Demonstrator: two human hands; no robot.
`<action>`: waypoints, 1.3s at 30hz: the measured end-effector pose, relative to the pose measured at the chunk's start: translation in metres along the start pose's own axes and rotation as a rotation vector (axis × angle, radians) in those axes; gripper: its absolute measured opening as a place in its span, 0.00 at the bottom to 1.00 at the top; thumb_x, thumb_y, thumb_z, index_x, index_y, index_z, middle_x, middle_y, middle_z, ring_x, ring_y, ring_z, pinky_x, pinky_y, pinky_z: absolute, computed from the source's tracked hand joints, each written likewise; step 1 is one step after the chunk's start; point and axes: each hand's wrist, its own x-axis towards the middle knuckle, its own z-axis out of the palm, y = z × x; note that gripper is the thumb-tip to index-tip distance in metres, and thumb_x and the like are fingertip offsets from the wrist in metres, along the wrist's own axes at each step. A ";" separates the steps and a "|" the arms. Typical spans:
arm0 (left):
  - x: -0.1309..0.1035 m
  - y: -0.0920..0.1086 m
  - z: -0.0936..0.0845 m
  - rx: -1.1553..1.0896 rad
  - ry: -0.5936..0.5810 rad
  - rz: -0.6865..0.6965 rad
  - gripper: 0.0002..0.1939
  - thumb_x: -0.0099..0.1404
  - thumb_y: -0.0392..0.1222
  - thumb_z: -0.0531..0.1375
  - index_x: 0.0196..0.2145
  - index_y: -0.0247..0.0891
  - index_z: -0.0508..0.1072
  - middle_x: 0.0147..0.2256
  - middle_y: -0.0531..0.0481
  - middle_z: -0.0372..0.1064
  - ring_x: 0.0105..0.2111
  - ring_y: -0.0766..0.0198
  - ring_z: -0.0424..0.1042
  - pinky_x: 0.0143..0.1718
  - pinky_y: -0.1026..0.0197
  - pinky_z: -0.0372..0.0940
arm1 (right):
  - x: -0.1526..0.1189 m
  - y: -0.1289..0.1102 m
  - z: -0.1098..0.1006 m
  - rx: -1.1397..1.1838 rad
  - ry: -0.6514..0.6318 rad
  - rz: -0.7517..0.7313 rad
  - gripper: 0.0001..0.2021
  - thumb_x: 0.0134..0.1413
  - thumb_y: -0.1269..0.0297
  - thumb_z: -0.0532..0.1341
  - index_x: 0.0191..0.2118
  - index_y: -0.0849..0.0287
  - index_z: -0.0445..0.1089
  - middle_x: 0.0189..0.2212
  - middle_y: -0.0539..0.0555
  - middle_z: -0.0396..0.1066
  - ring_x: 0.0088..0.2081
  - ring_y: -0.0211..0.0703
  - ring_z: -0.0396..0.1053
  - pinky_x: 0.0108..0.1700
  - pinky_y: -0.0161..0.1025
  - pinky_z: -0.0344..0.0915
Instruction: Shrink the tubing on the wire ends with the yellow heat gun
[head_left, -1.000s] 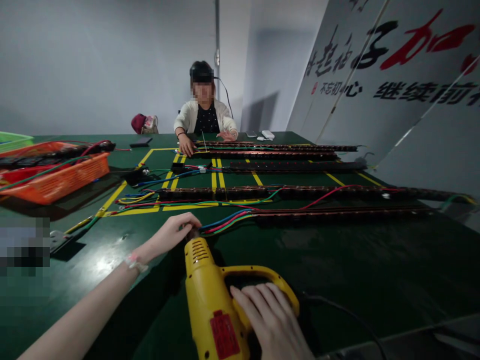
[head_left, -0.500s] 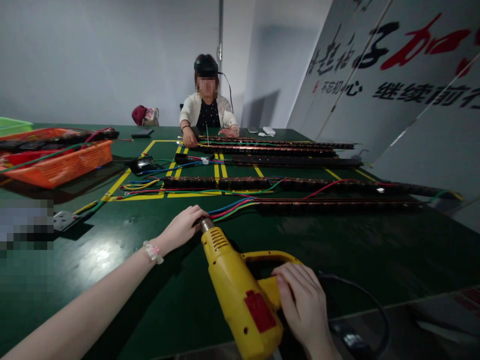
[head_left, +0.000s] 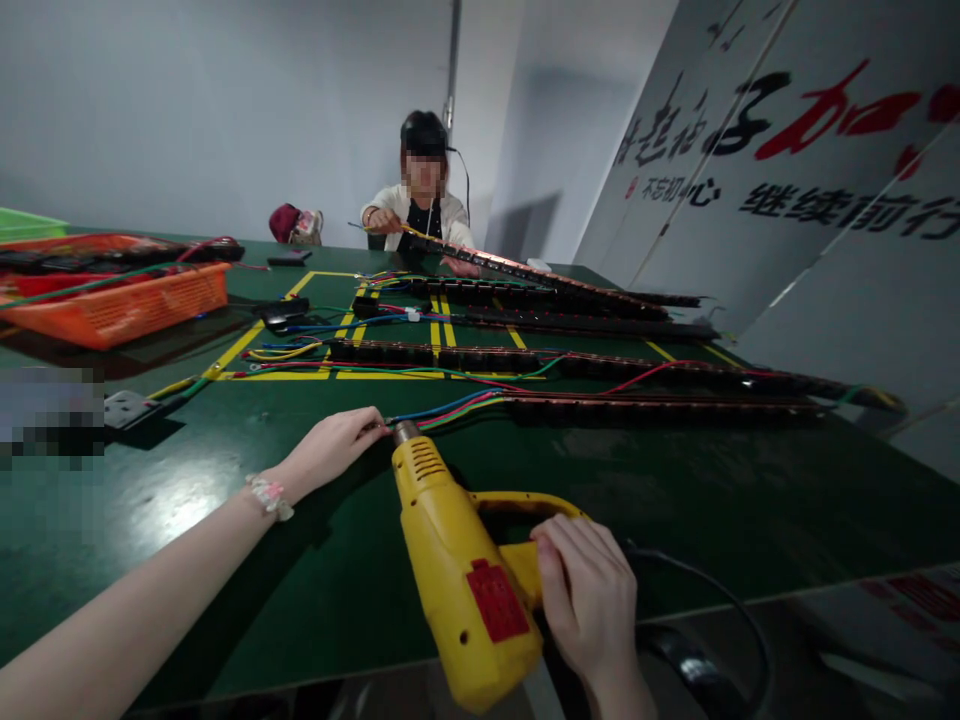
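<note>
My right hand (head_left: 589, 595) is wrapped round the handle of a yellow heat gun (head_left: 457, 560), which has a red label. Its metal nozzle points away from me, towards the ends of several coloured wires (head_left: 457, 408). My left hand (head_left: 341, 450) pinches the tips of these wires just left of the nozzle. The blue, red, yellow and green wires run right into a long black strip (head_left: 660, 408) lying on the green table (head_left: 720, 500).
More long strips (head_left: 465, 355) with wires lie farther back on yellow tape lines. An orange basket (head_left: 150, 310) stands at left, near a power socket (head_left: 131, 410). Across the table, a person (head_left: 424, 200) holds up a strip's wires. The gun's cable (head_left: 720, 575) trails right.
My left hand has shifted slightly left, and the wire ends show more clearly. The heat gun has moved a little left. Across the table, the person has lifted one end of a strip.
</note>
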 end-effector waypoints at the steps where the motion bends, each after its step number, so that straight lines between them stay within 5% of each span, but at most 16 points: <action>1: 0.000 -0.002 -0.002 0.017 -0.004 -0.019 0.14 0.67 0.50 0.47 0.33 0.41 0.66 0.33 0.50 0.70 0.34 0.59 0.69 0.33 0.61 0.58 | -0.001 -0.005 0.003 0.003 0.006 0.002 0.11 0.60 0.68 0.48 0.30 0.58 0.63 0.25 0.50 0.64 0.30 0.39 0.61 0.37 0.39 0.53; 12: -0.001 -0.018 -0.014 -0.203 -0.105 0.039 0.22 0.68 0.55 0.43 0.26 0.38 0.63 0.25 0.55 0.61 0.27 0.66 0.61 0.30 0.66 0.57 | 0.002 -0.024 0.011 0.032 0.044 -0.010 0.10 0.59 0.71 0.47 0.30 0.57 0.62 0.24 0.50 0.64 0.29 0.38 0.60 0.37 0.38 0.53; 20: -0.003 -0.026 -0.017 -0.240 -0.072 -0.009 0.21 0.66 0.55 0.47 0.24 0.38 0.64 0.22 0.56 0.58 0.25 0.67 0.59 0.28 0.66 0.55 | -0.002 -0.025 0.015 0.096 0.063 0.048 0.11 0.60 0.70 0.46 0.31 0.57 0.63 0.26 0.50 0.66 0.31 0.38 0.61 0.38 0.40 0.54; 39: -0.003 -0.023 -0.016 -0.145 -0.061 0.022 0.21 0.66 0.54 0.47 0.24 0.38 0.64 0.22 0.55 0.61 0.24 0.66 0.62 0.27 0.65 0.54 | -0.004 0.045 -0.020 -0.106 0.086 0.083 0.16 0.63 0.64 0.44 0.30 0.56 0.66 0.28 0.51 0.71 0.32 0.40 0.69 0.39 0.39 0.62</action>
